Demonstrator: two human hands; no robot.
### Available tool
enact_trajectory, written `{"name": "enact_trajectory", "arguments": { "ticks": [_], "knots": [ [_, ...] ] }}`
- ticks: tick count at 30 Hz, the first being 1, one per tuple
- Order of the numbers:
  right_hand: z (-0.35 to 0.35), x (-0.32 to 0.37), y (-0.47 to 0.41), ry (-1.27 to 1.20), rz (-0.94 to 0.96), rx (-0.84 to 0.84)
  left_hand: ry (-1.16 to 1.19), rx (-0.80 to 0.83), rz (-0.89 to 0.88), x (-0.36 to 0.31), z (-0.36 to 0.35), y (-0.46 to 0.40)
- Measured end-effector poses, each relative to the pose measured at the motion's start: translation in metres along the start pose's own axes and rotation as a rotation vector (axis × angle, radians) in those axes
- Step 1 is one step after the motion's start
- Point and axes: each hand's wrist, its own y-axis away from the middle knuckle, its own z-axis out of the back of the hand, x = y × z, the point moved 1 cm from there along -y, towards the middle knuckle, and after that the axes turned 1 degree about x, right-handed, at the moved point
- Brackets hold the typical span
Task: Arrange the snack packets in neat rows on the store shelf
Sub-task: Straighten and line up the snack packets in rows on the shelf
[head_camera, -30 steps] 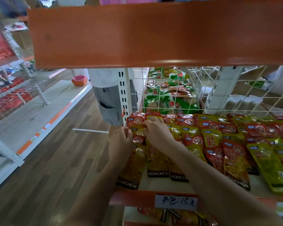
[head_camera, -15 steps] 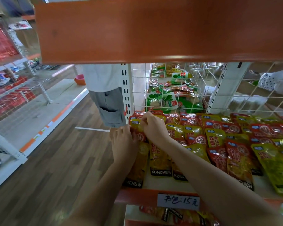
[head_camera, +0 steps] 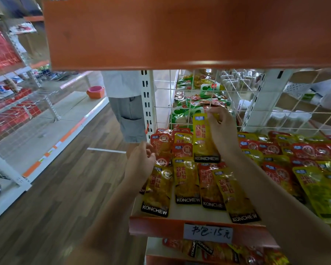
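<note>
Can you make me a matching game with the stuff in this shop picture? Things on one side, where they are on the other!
Things:
1. lifted yellow packet
2. pink basin
3. price tag
4. left hand

Places:
A. on the shelf's front edge
B. on the low platform across the aisle
C. pinched in the right hand
D. at the red packet, far left of the shelf

Pairs: 1-C, 2-B, 3-A, 4-D

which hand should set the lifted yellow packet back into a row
Right: the right hand already pinches the lifted yellow foil snack packet by its top; the left hand touches a red packet at the shelf's left end.
</note>
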Motion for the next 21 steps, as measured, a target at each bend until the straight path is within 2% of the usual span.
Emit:
{"name": "enact_trajectory", "arguments": {
  "ticks": [3, 6, 10, 14, 16, 18, 19, 21],
  "knots": [
    [0.019, -0.020, 0.004, 0.271, -0.005, 0.147, 0.017, 0.034, 0.032, 0.002, 0.001, -0.001],
    [0.026, -0.042, 0.014, 0.423, 0.009, 0.239, 0.055, 0.010, 0.059, 0.005, -0.001, -0.002],
    [0.028, -0.058, 0.024, 0.618, -0.007, 0.202, 0.101, -0.018, 0.052, 0.006, -0.003, 0.001],
    [0.019, -0.041, 0.036, 0.802, 0.049, 0.134, 0.144, -0.057, 0.052, 0.006, -0.004, 0.003],
    [0.007, -0.021, 0.048, 0.669, 0.110, 0.245, 0.173, -0.073, 0.065, 0.006, -0.006, 0.004],
    [-0.009, 0.000, 0.067, 0.474, 0.134, 0.479, 0.197, -0.102, 0.088, 0.004, -0.007, 0.004],
    [-0.018, 0.008, 0.077, 0.443, 0.141, 0.613, 0.207, -0.117, 0.106, 0.004, -0.009, 0.003],
    [-0.032, 0.015, 0.096, 0.545, 0.179, 0.797, 0.217, -0.142, 0.129, 0.005, -0.013, 0.003]
  ]
}}
